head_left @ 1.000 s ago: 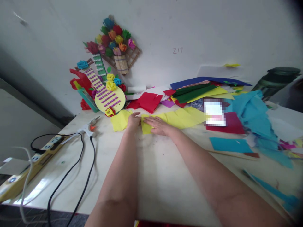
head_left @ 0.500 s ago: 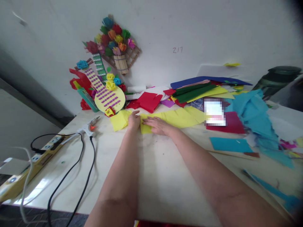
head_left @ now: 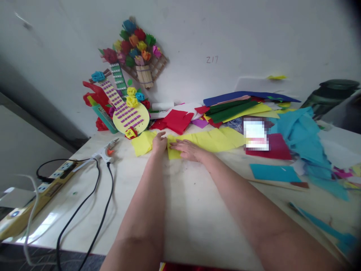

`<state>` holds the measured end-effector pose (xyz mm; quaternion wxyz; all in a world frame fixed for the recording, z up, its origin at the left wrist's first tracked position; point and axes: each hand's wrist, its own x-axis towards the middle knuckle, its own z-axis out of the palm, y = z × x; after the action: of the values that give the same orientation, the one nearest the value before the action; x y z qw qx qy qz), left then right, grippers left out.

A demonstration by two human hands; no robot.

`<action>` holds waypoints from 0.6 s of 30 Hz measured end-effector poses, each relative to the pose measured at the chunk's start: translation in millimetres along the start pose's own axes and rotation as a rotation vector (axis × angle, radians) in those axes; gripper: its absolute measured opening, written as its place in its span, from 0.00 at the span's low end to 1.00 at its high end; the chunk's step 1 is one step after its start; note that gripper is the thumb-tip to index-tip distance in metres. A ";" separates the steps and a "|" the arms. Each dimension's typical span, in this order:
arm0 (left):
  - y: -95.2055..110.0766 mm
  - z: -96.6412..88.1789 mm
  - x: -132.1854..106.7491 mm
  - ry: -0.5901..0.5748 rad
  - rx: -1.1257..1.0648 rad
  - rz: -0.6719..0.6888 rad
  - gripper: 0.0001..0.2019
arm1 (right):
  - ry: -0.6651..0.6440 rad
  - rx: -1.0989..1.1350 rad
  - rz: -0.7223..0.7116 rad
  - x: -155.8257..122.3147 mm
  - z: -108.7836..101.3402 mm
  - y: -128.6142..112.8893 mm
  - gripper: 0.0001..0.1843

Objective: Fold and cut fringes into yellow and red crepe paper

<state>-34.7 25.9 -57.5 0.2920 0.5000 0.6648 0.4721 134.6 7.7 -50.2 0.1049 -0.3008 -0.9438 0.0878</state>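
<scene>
A long strip of yellow crepe paper lies across the table in front of me, with faint crosswise creases. My right hand rests flat on its left end, fingers stretched out to the left. Close beside that end is my left hand, its fingers curled together at the yellow paper; the fingertips are partly hidden. A smaller yellow piece shows left of the left hand. Whether it joins the long strip behind the hand, I cannot tell.
A glue gun and a power strip with cables are at the left. Behind stand a paper-flower guitar and red sheets. Blue crepe paper and a blue sheet lie right.
</scene>
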 end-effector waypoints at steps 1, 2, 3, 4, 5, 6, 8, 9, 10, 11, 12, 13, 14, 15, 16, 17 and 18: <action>0.2 -0.4 -0.2 -0.015 -0.015 -0.010 0.22 | -0.003 0.001 0.002 -0.1 -0.5 -0.5 0.31; 0.4 -0.9 -0.5 -0.029 -0.025 -0.016 0.23 | -0.007 0.002 0.005 -0.3 -1.0 -1.1 0.31; 0.4 -1.3 -0.8 -0.042 -0.031 -0.013 0.24 | -0.011 0.004 0.010 -0.4 -1.6 -1.9 0.31; 0.3 -1.7 -1.1 -0.051 -0.031 -0.003 0.26 | -0.012 0.008 0.016 -0.6 -2.3 -2.6 0.31; -0.1 -2.1 -1.3 -0.060 -0.029 0.011 0.27 | -0.013 0.016 0.023 -0.8 -3.0 -3.4 0.31; -0.7 -2.3 -1.5 -0.069 -0.026 0.028 0.28 | -0.016 0.027 0.031 -1.1 -3.8 -4.3 0.31; -2.0 -2.5 -1.6 -0.075 -0.026 0.051 0.27 | -0.020 0.054 0.052 -1.7 -5.5 -5.9 0.32; -2.6 -2.4 -1.5 -0.072 -0.026 0.053 0.27 | -0.021 0.068 0.064 -2.0 -6.3 -6.6 0.33; -3.0 -2.3 -1.3 -0.063 -0.021 0.050 0.26 | -0.023 0.079 0.076 -2.3 -7.0 -7.2 0.33; -3.1 -2.1 -1.0 -0.049 -0.012 0.043 0.26 | -0.025 0.085 0.087 -2.5 -7.5 -7.7 0.34; -2.9 -1.7 -0.8 -0.035 0.001 0.033 0.25 | -0.026 0.089 0.094 -2.6 -7.9 -8.0 0.34; -2.5 -1.3 -0.5 -0.022 0.020 0.020 0.25 | -0.027 0.092 0.096 -2.7 -8.0 -8.2 0.34; -1.9 -0.8 -0.3 -0.011 0.042 0.009 0.24 | -0.030 0.095 0.094 -2.7 -8.1 -8.3 0.34; -1.1 -0.3 -0.1 0.000 0.064 0.000 0.23 | -0.033 0.097 0.091 -2.8 -8.1 -8.3 0.34; -0.4 0.2 0.0 0.011 0.085 -0.006 0.22 | -0.039 0.095 0.089 -2.9 -8.2 -8.4 0.34; 0.2 0.7 0.1 0.023 0.105 -0.007 0.22 | -0.047 0.089 0.088 -3.2 -8.5 -8.5 0.33; 0.6 1.2 0.0 0.033 0.123 -0.002 0.22 | -0.057 0.081 0.086 -3.6 -9.1 -8.7 0.33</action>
<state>-33.5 26.4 -57.4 0.2501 0.5086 0.6976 0.4384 135.0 -0.5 -40.0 0.0862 -0.3341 -0.9282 0.1389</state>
